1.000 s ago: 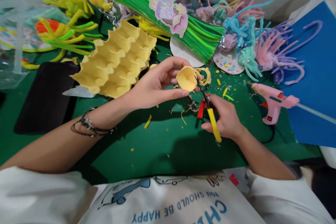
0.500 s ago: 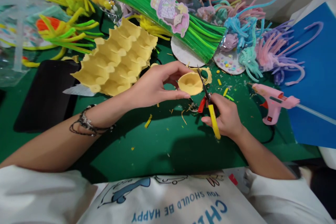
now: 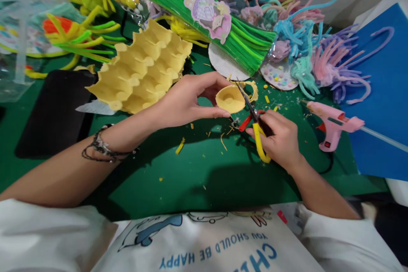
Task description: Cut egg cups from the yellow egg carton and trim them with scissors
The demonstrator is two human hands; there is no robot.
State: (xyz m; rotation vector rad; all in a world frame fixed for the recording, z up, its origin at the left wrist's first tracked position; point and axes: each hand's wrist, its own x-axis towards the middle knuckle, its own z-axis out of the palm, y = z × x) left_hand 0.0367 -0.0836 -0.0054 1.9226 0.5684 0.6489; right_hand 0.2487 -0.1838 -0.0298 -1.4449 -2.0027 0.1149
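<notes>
Between the thumb and fingers of my left hand (image 3: 194,97) is a yellow egg carton cup (image 3: 230,98), its hollow facing up. My right hand (image 3: 282,138) grips a pair of scissors (image 3: 262,144) with yellow and red handles. The dark blades lie along the right rim of the cup, pointing up and left. A thin curved strip of carton (image 3: 253,90) hangs past the blades on the far right side of the cup. Left of my left hand rests the larger yellow egg carton (image 3: 140,70).
A pink glue gun (image 3: 333,123) lies right of the scissors, by a blue sheet (image 3: 382,136). Packed green pipe cleaners (image 3: 204,12) and tied pastel bundles (image 3: 306,51) line the back. A black tablet-like slab (image 3: 52,114) sits left. Scraps dot the green table (image 3: 191,178).
The scissors' handles have spread apart and my right hand has turned slightly. The blades have shifted a little to the left along the cup's rim. My left hand stays nearly still.
</notes>
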